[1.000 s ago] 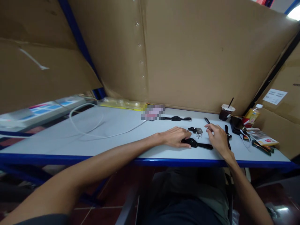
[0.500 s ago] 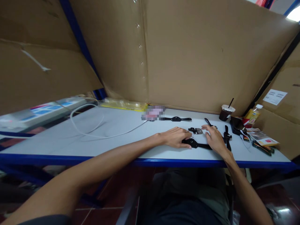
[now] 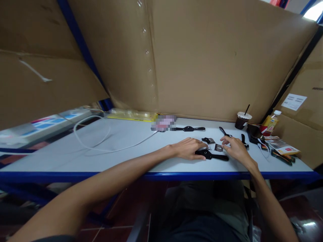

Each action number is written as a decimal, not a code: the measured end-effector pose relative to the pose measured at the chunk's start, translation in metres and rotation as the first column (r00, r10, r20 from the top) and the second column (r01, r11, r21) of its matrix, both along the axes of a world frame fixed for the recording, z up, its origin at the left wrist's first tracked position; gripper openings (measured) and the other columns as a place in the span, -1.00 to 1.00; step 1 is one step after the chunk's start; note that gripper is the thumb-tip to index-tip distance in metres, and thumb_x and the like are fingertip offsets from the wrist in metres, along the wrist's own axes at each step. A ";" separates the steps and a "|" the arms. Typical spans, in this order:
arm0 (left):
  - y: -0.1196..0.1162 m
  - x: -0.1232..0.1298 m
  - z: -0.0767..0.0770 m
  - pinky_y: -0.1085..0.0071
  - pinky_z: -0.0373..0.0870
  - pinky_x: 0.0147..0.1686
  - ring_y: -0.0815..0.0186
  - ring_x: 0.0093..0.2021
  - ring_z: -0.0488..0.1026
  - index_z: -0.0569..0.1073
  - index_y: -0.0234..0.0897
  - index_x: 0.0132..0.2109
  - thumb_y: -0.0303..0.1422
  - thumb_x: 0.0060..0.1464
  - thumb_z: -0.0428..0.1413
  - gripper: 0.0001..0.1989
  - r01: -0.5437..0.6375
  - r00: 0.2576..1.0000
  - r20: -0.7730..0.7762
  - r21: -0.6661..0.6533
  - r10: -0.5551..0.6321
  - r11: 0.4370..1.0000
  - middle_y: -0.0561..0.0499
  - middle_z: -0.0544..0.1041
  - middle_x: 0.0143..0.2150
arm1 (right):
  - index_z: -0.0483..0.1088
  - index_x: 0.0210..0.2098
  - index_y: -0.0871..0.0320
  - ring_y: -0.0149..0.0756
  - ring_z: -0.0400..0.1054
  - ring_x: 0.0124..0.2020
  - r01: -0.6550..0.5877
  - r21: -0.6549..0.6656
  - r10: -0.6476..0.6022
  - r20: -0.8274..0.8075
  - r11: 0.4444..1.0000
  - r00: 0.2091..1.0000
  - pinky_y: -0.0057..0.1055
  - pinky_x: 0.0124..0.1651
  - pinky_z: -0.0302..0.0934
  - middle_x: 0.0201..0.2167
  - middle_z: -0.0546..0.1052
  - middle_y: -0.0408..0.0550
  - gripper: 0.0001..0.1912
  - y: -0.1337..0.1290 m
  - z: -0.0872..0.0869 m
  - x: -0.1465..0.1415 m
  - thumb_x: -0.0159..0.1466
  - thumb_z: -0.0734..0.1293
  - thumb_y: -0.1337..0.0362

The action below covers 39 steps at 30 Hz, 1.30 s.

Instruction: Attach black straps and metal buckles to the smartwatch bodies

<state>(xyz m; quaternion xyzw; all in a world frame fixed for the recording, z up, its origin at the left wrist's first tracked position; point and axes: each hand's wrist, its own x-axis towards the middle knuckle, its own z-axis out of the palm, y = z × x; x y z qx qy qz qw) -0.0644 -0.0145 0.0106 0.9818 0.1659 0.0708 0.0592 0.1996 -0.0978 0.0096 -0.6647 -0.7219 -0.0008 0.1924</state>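
My left hand (image 3: pixel 190 148) rests on the table, its fingers closed on one end of a black spokeshave (image 3: pixel 208 154), whose other handle points right. A small shiny part (image 3: pixel 209 147) shows by those fingertips. At the thumb and fingertips of my right hand (image 3: pixel 234 148) is a flat grey spokeshave blade (image 3: pixel 218 148) with a hole in it, seemingly pinched at its right edge. Just behind lies a black cap piece (image 3: pixel 206 139) with grey metal beside it. Another black spokeshave (image 3: pixel 189 128) lies farther back.
More black handled tools (image 3: pixel 224 131) lie behind and right of my right hand. A lidded drink cup (image 3: pixel 243 121), a bottle (image 3: pixel 271 123) and a packet (image 3: pixel 285 147) stand or lie at the right. A white cable (image 3: pixel 121 148) loops across the left to a blurred phone-like object (image 3: pixel 165 123).
My right hand has moved slightly right and toward me. The grey blade now shows apart from the black cap piece, at the right fingertips. My left hand stays on the spokeshave.
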 end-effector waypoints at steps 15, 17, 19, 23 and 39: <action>0.000 0.003 -0.005 0.31 0.29 -0.34 0.15 -0.24 0.54 0.34 -0.25 0.37 -0.01 0.36 -0.03 -0.40 0.050 0.999 -0.006 0.060 -0.049 0.997 -0.20 0.61 -0.05 | 0.53 -0.13 0.11 -0.09 0.46 -0.09 0.004 -0.088 -0.001 0.029 0.996 1.000 -0.30 -0.14 0.16 -0.10 0.57 0.03 -0.72 0.002 -0.012 0.002 0.27 0.37 0.08; -0.001 0.004 -0.006 0.31 0.27 -0.36 0.16 -0.30 0.52 0.27 -0.30 0.40 0.02 0.35 -0.03 -0.35 0.036 0.999 0.004 0.067 -0.037 0.997 -0.19 0.61 -0.09 | 0.51 -0.16 0.11 -0.09 0.46 -0.11 0.012 -0.095 -0.011 0.016 0.995 1.000 -0.30 -0.17 0.15 -0.10 0.57 0.03 -0.72 0.004 -0.014 0.005 0.25 0.38 0.07; -0.001 0.004 -0.006 0.31 0.24 -0.37 0.19 -0.34 0.49 0.26 -0.33 0.37 0.03 0.35 -0.04 -0.35 0.024 1.000 0.009 0.058 -0.024 0.998 -0.16 0.60 -0.15 | 0.49 -0.19 0.11 -0.10 0.45 -0.14 0.027 -0.100 -0.027 -0.001 0.995 1.000 -0.31 -0.19 0.14 -0.11 0.57 0.02 -0.72 0.005 -0.015 0.008 0.22 0.41 0.06; -0.003 0.002 0.001 0.33 0.14 -0.39 0.25 -0.39 0.40 0.36 -0.32 0.15 0.03 0.32 0.00 -0.48 0.007 1.000 -0.018 0.024 -0.006 1.000 -0.09 0.56 -0.23 | 0.44 -0.16 0.09 -0.16 0.42 -0.27 0.058 -0.107 -0.066 -0.080 0.993 0.995 -0.34 -0.28 0.10 -0.29 0.56 -0.07 -0.69 0.008 -0.015 0.006 0.14 0.44 0.11; 0.010 -0.018 0.028 0.39 0.13 -0.36 0.35 -0.37 0.35 0.45 -0.22 -0.28 -0.36 0.20 0.16 -0.92 0.074 0.992 -0.093 -0.092 -0.082 0.993 0.06 0.51 -0.34 | 0.32 -0.42 0.07 -0.25 0.37 -0.47 0.102 0.016 -0.098 -0.159 0.995 0.982 -0.37 -0.35 0.01 -0.57 0.48 -0.11 -0.85 -0.004 0.005 -0.005 0.29 0.33 0.27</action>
